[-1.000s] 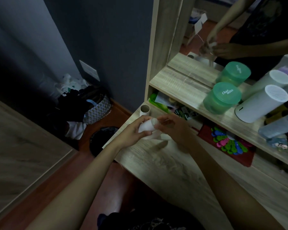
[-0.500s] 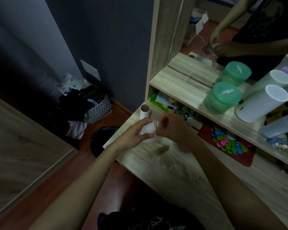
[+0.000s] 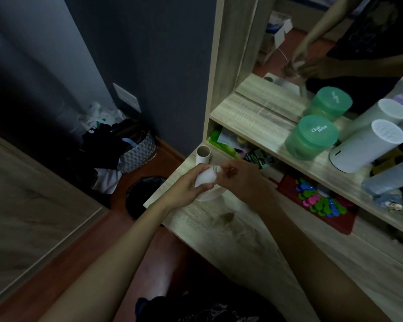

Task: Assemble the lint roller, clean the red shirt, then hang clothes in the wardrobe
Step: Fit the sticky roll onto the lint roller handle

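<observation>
Head view: left hand grips smooth white cylindrical roll, right hand pinches its end

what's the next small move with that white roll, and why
Probably a short tug by the right hand at the open end of the white roll, with the left hand steadying it. The left grips the roll above the desk and the right pinches at its rim. What it pinches is too small to tell.

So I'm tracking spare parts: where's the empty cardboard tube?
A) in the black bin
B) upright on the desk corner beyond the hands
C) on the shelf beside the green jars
B: the cardboard tube stands on end at the desk corner, past the left hand gripping the white roll.
</observation>
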